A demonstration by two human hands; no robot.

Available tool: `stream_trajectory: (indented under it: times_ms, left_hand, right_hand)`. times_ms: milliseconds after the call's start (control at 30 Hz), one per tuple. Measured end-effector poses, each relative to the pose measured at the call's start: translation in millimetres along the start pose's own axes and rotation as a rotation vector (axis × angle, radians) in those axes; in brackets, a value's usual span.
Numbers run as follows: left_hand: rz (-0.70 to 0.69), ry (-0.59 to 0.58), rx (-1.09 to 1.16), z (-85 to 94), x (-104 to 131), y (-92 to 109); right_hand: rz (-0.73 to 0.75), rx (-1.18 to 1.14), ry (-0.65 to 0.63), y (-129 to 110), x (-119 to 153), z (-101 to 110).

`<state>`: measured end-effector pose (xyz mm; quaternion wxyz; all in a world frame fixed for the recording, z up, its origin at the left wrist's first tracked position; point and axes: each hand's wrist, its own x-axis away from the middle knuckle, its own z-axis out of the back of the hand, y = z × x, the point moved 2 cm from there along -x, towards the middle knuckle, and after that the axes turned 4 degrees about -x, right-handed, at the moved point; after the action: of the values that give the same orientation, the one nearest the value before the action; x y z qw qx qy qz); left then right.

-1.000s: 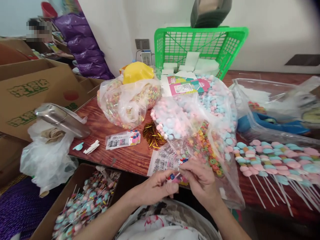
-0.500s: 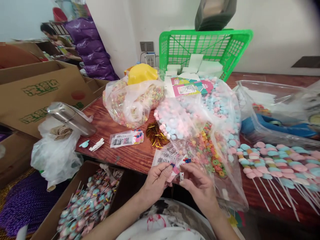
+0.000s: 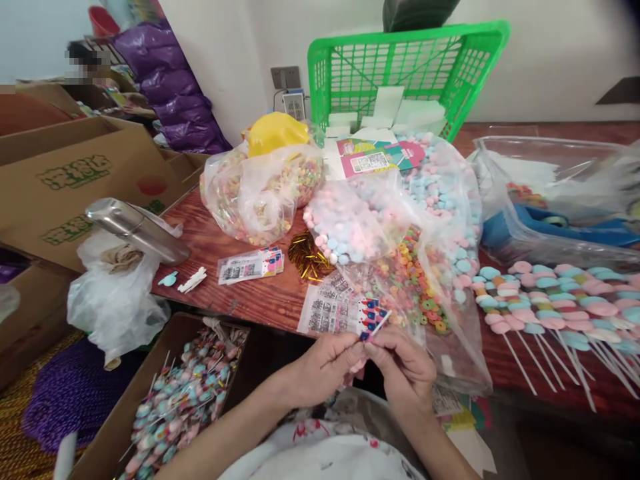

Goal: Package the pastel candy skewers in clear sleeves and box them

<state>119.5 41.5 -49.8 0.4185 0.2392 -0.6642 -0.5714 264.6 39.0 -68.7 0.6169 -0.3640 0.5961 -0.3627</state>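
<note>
My left hand [image 3: 325, 368] and my right hand [image 3: 409, 365] meet over the table's front edge, thumbs and fingers pinched together. Between them is a bagged marshmallow stick; its white stick [image 3: 383, 323] points up to the right. Pink shows under the fingers of my left hand, and the rest is mostly covered. Just beyond lie fanned printed clear bags [image 3: 327, 308] with blue and red ends. Gold twist ties [image 3: 309, 257] form a pile behind them. Beside my right hand, ring-shaped candies [image 3: 425, 287] fill an open plastic bag.
Marshmallow skewers [image 3: 555, 300] lie at the right, by a clear bin [image 3: 525, 257]. Bagged marshmallows [image 3: 350, 223] and a green basket [image 3: 315, 80] stand behind. At left are a steel flask [image 3: 137, 230], more printed bags [image 3: 245, 268], and a carton of wrapped skewers [image 3: 187, 393]. Another person sits far left.
My hands have come together from slightly apart, and a white stick now sticks up between the fingers. The whole view has shifted a little, with the table things appearing higher.
</note>
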Motion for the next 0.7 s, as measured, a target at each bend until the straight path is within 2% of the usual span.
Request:
stream_trajectory:
  times_ms: [67, 100, 167, 200, 267, 333, 400, 433, 567, 633, 700]
  left_hand:
    - [0.021, -0.036, 0.012, 2.6, -2.7, 0.3]
    - [0.040, -0.045, 0.032, 3.7, -4.2, -0.4]
    - [0.088, -0.052, 0.086, 5.0, -6.5, -3.1]
    - [0.111, -0.054, 0.114, 5.3, -7.2, -4.9]
    - [0.157, -0.063, 0.161, 5.9, -7.4, -9.4]
    - [0.204, -0.097, 0.192, 6.8, -6.2, -13.9]
    - [0.259, -0.170, 0.220, 8.6, -4.2, -17.6]
    - [0.282, -0.226, 0.234, 9.8, -3.0, -18.7]
    - [0.325, -0.421, 0.198, 16.2, 3.6, -17.8]
    - [0.261, -0.429, -0.017, 18.0, 8.3, -14.0]
    - [0.122, -0.323, -0.412, 17.9, 13.9, -8.3]
  right_hand:
    - [-0.050, -0.005, 0.011, 1.6, 0.9, 2.7]
    - [-0.028, 0.029, 0.026, 0.7, -0.2, 5.5]
    - [0.142, 0.195, 0.030, -5.0, -4.9, 12.9]
    - [0.258, 0.311, -0.007, -8.6, -7.8, 16.2]
    - [0.442, 0.520, -0.194, -12.9, -12.8, 20.1]
    - [0.501, 0.622, -0.435, -12.5, -15.3, 21.5]
    - [0.499, 0.617, -0.597, -11.2, -15.0, 21.3]
    - [0.488, 0.598, -0.636, -11.0, -14.2, 20.8]
    - [0.427, 0.566, -0.702, -11.4, -7.5, 15.0]
    - [0.362, 0.582, -0.712, -9.5, -3.5, 10.9]
    - [0.210, 0.567, -0.722, -5.3, -0.8, 6.9]
